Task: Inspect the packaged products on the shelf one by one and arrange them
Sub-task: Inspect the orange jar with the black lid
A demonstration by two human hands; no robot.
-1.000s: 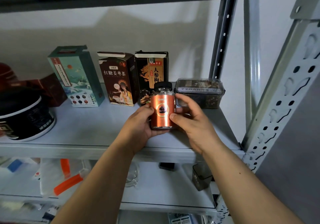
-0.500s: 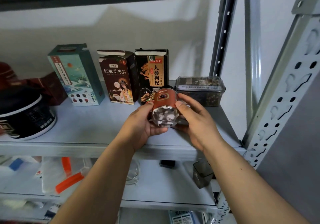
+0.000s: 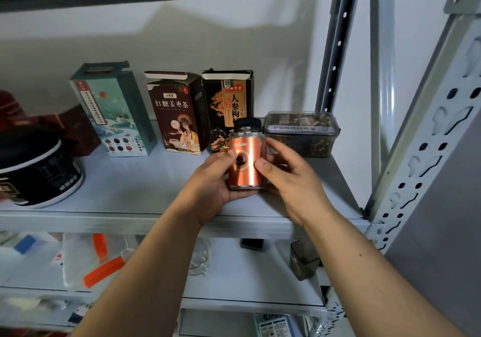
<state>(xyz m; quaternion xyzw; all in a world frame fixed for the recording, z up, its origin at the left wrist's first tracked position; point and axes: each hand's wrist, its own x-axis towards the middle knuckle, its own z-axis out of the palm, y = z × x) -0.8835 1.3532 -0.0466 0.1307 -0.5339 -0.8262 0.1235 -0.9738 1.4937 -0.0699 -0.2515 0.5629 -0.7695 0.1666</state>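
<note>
I have the copper-labelled bottle (image 3: 246, 159) dead centre in my head view, upright with its black cap at twelve o'clock, over the front right part of the upper shelf (image 3: 130, 180). Both hands are on it. The left hand (image 3: 213, 183) wraps its left side with the palm low near the base and the thumb across the label front, so that grip is closed around the bottle. The right hand (image 3: 289, 180) pinches it from three o'clock, thumb on the label's right edge and fingers curled behind. I cannot tell whether the base touches the shelf. Behind the bottle, at its eleven o'clock, stands the black dragon box (image 3: 226, 102), partly hidden by the cap. Just beside that, further toward ten o'clock, is the brown tea box (image 3: 177, 112), then the teal box (image 3: 114, 110), leaning a little. At the bottle's two o'clock a clear plastic tub (image 3: 302, 133) of dark dried pieces sits at the back right of the shelf. Far out at nine o'clock there is a round black container (image 3: 36, 167) with a dark red box (image 3: 73, 128) behind it. On the lower shelf (image 3: 247, 279), at six o'clock from the hands, I see a glass jar (image 3: 199, 258), a small dark cup (image 3: 303, 261) toward five o'clock, and an orange-striped bag (image 3: 101, 263) toward seven.
</note>
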